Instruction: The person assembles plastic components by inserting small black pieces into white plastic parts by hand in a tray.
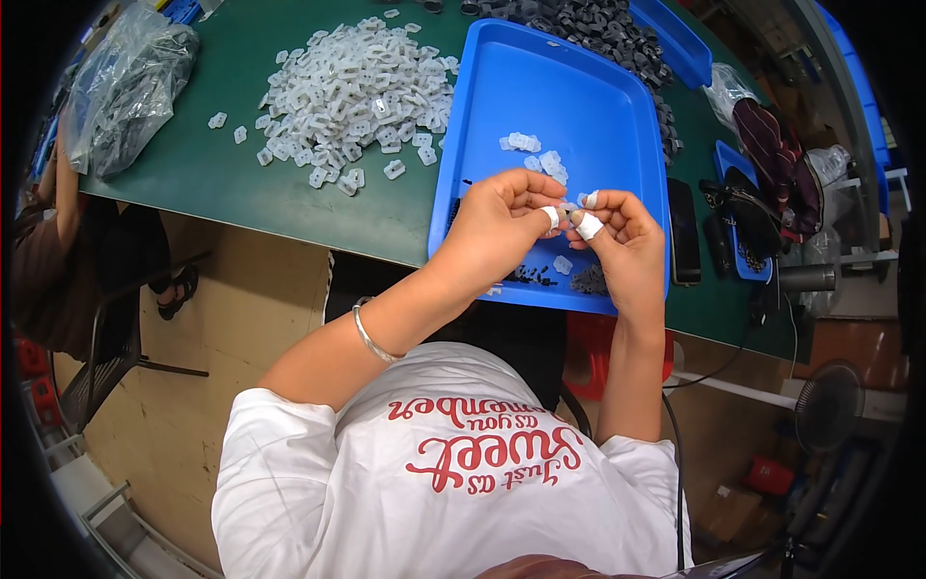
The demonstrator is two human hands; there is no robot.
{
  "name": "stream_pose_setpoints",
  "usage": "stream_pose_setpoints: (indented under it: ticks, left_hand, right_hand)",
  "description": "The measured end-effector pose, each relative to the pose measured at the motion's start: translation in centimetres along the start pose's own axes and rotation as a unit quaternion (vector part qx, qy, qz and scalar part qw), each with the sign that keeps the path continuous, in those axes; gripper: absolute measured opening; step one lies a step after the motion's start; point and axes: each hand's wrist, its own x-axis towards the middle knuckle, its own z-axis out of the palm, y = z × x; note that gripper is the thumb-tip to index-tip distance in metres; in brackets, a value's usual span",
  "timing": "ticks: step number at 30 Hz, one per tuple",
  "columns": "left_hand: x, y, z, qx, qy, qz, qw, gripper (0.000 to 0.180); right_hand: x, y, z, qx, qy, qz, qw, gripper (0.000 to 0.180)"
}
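Observation:
Over the blue tray (555, 68), my left hand (497, 227) and my right hand (627, 246) meet with thumbs and fingers pinched together. Between the fingertips is a small white plastic piece (570, 206), mostly covered by them. White tape wraps my left thumb and my right thumb and one right fingertip. Just beyond the hands, a few white plastic pieces (552, 164) lie on the tray floor. Nearer me in the tray are tiny black parts (532, 277) and a heap of small grey parts (589, 281).
A large pile of white plastic pieces (357, 92) covers the green table (231, 183) left of the tray. Dark parts (598, 29) are heaped behind it. A phone (684, 232) lies to the right; a clear plastic bag (130, 92) sits far left, near another person's arm (68, 188).

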Motion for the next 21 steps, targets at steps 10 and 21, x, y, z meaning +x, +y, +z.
stream_pose_setpoints:
  ticks: [10, 21]
  left_hand:
    - [-0.2, 0.3, 0.4, 0.058, 0.007, 0.033, 0.998, 0.022]
    - [0.2, 0.5, 0.3, -0.017, 0.000, -0.033, 0.999, 0.025]
  right_hand:
    - [-0.8, -0.8, 1.5, -0.139, 0.048, -0.072, 0.986, 0.007]
    - [-0.9, -0.4, 0.6, -0.084, 0.029, -0.040, 0.995, 0.011]
